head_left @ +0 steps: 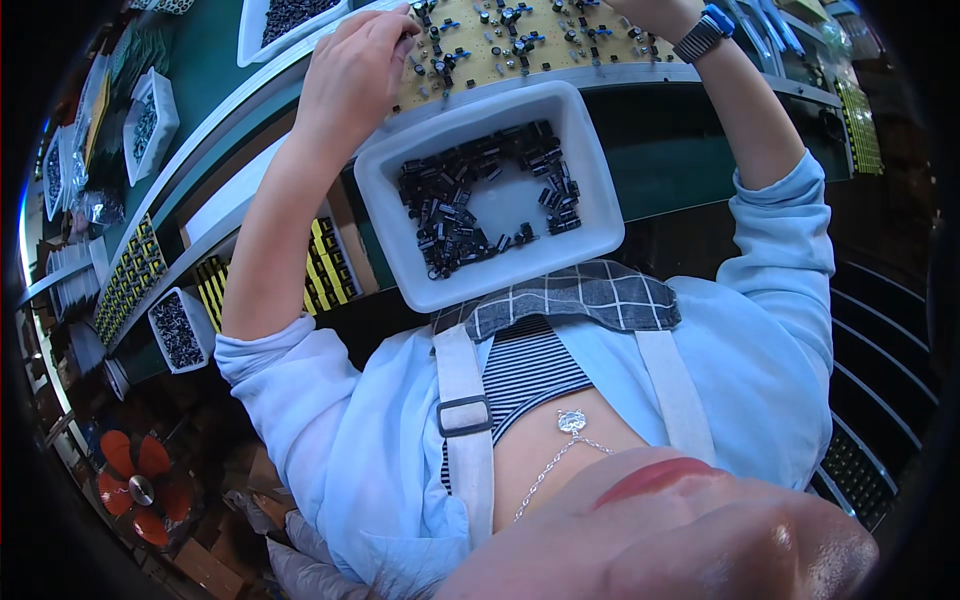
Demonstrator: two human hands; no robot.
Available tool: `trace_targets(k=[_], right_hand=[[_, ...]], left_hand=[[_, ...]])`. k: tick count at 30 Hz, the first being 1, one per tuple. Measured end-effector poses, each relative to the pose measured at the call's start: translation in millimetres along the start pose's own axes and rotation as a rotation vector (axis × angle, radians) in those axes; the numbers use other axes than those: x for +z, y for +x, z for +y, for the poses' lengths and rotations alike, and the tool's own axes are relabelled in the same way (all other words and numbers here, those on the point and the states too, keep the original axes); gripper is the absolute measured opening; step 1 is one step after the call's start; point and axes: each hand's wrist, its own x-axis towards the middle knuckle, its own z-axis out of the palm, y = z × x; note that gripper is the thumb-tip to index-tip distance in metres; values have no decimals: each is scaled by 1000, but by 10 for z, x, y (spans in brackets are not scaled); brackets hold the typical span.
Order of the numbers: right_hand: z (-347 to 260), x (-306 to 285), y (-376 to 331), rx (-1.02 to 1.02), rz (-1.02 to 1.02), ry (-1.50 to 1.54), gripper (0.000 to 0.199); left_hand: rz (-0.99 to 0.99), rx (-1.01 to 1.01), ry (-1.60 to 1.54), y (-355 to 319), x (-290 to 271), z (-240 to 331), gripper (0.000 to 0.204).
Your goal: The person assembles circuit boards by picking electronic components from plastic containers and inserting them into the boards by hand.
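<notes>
My left hand [358, 62] is at the left edge of a tan circuit board panel [548, 28], its fingers pinched together. Something small and dark shows at the fingertips, too little of it to name. Over the panel's right part is my right hand [662, 12], mostly cut off by the upper edge, so its fingers are hidden. Black cylindrical capacitors and blue-marked small parts stand on the panel. Below it, close to my chest, sits a white plastic tray [596, 228] holding many loose black capacitors [440, 215], with its bottom bare toward the middle and right.
A metal rail [480, 98] runs along the panel's near side. At left are a white bin of dark parts [290, 22], a bin of greenish parts [148, 128], a small bin [180, 330] and yellow-black part strips [325, 265]. An orange-bladed fan [143, 488] stands lower left.
</notes>
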Motion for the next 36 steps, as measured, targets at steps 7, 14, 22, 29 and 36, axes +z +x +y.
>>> trace_targets(k=[7, 14, 22, 29, 36], right_hand=[[29, 48, 3, -71, 20, -46, 20], [-179, -61, -3, -224, 8, -267, 13], [-1334, 411, -745, -376, -675, -161, 28], [-1382, 614, -851, -298, -927, -164, 21], [-1360, 522, -914, -301, -784, -150, 26]], left_hand=[[27, -198, -388, -77, -174, 28, 20], [-22, -459, -700, -174, -170, -78, 20], [-228, -612, -706, 107, -238, -46, 18], [-272, -436, -257, 208, -282, 19, 18], [-184, -89, -75, 238, -173, -44, 12]])
